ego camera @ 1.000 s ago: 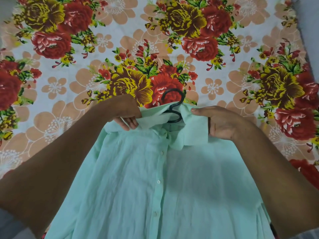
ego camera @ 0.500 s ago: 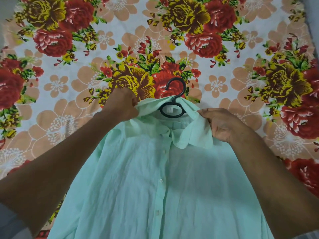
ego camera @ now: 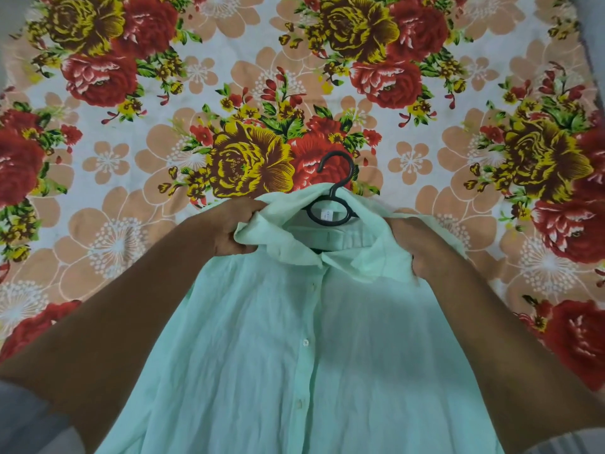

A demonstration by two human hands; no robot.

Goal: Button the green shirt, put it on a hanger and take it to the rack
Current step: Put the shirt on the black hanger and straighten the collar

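Shirt (ego camera: 294, 355), buttoned, on hanger (ego camera: 332, 204). L hand (ego camera: 229, 229) and R hand (ego camera: 422, 244) fingers grip collar either side. Risk: uneven pull slips a shoulder off the hanger btwn fingers.

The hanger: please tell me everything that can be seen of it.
The hanger is black and thin, plastic by its look. Only its hook and an oval loop below it show; the hook points away from the person, over the floral sheet. The rest is hidden inside the shirt, whose collar surrounds the loop. Neither the left hand nor the right hand visibly touches it.
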